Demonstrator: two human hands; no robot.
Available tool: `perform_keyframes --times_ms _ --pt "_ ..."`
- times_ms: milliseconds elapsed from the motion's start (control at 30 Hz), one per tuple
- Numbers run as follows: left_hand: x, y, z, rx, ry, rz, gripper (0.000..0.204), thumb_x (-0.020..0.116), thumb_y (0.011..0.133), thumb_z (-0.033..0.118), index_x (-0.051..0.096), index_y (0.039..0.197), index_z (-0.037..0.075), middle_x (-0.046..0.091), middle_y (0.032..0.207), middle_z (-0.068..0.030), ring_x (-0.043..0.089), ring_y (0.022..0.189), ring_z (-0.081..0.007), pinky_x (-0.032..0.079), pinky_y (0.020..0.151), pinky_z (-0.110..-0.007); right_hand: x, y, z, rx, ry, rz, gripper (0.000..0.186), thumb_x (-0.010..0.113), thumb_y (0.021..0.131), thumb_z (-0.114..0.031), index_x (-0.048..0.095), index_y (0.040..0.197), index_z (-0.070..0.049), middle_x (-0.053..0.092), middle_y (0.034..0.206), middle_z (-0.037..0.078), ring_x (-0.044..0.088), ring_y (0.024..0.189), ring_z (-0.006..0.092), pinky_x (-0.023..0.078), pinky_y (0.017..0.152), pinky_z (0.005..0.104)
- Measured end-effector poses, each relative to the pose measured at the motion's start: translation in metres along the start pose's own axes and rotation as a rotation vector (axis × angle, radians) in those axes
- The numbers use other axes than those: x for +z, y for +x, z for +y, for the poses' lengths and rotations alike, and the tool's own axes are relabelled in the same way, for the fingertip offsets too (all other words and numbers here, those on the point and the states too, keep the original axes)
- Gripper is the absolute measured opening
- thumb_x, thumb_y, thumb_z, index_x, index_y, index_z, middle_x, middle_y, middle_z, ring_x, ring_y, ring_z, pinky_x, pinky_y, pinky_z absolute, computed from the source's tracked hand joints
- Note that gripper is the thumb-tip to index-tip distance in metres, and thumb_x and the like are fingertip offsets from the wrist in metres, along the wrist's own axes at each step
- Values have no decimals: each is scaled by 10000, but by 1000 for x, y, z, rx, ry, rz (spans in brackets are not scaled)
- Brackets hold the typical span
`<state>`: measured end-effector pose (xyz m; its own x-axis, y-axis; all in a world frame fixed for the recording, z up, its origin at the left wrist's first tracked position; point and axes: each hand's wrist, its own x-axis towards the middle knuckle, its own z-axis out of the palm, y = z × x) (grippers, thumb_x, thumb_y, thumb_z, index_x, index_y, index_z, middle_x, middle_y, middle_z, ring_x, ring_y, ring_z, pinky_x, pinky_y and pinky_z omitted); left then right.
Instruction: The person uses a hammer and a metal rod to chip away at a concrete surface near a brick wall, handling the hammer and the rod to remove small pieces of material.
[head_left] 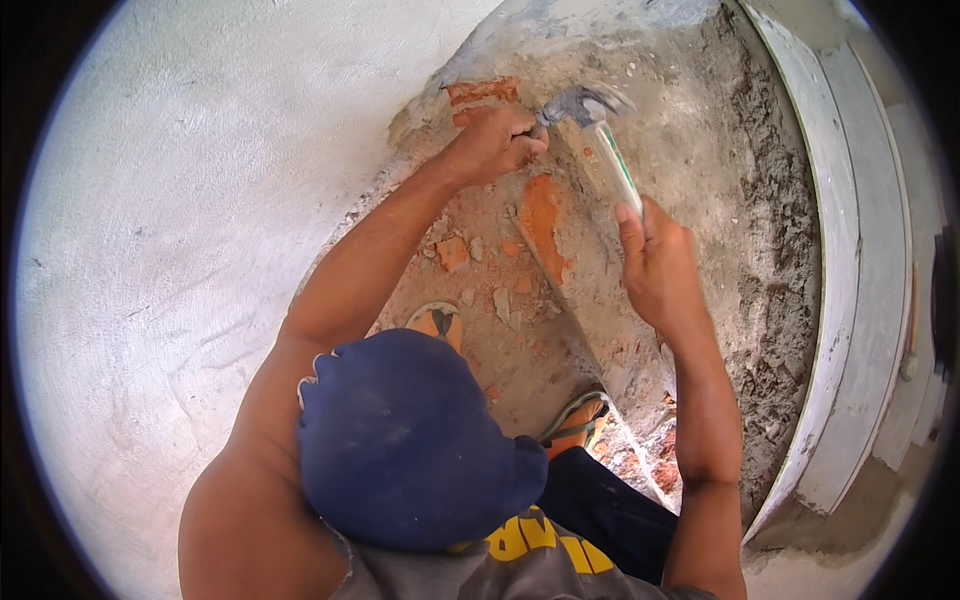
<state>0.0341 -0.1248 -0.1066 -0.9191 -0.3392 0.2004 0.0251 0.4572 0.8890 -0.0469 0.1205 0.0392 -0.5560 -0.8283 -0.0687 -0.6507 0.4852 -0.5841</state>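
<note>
Orange brick (pixel 541 222) shows raw where the grey plaster has come off the wall corner, and that is where both hands are at work. Right hand (pixel 655 268) is wrapped tight round the lower end of a hammer's handle, fingers closed all the way about it. That hammer (pixel 600 135) has a pale handle with a green stripe, and its dark steel claw head sits up near the top of the broken patch, tilted, blurred at the tip. Left hand (pixel 492 142) is clenched into a fist just beside the hammer head, pressed against the brick; something thin and dark pokes out between fist and steel, but I cannot tell what it is. Another strip of bare brick (pixel 483 92) peeks out just above that fist.

Down below, chips of rubble (pixel 478 262) lie scattered on the dusty floor, orange lumps among grey ones. Two sandalled feet stand in it, one sandal (pixel 437 320) near the cap, the other (pixel 578 420) further right beside the wall base. Person's blue cap (pixel 405 440) fills the lower middle. Smooth pale wall (pixel 180 230) sweeps off left; a white door frame (pixel 835 300) runs down the right, rough mortar along its edge.
</note>
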Motion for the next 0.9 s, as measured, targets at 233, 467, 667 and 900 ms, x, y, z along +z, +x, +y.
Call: perform_keyframes --times_ms 233,467,667,900 --pt "-2 0 5 15 11 -24 143 692 936 138 714 908 -1 648 681 -105 593 604 -193 457 637 -397 -78 -22 -76 -423 963 415 352 509 1060 -418 575 884 -121 423 581 -41 377 457 53 307 376 229" --pt "1 0 -5 5 40 -10 162 690 946 192 747 932 41 672 699 -96 599 623 -215 453 721 -445 0 2 5 43 -65 -7 355 516 1065 -332 642 920 -33 527 602 45 503 541 204 403 513 377" --pt "0 6 -6 -6 26 -32 176 703 945 207 735 924 35 625 629 -74 558 594 -188 436 655 -442 -80 -21 -66 -229 620 697 286 529 1025 -345 545 879 -100 458 635 -25 367 478 72 310 395 233" --pt "4 5 -4 -47 45 -42 161 694 949 180 721 933 22 625 659 -72 584 619 -187 459 634 -417 1 0 21 -121 909 -67 346 546 1045 -338 598 853 -54 469 617 60 466 473 207 359 468 331"
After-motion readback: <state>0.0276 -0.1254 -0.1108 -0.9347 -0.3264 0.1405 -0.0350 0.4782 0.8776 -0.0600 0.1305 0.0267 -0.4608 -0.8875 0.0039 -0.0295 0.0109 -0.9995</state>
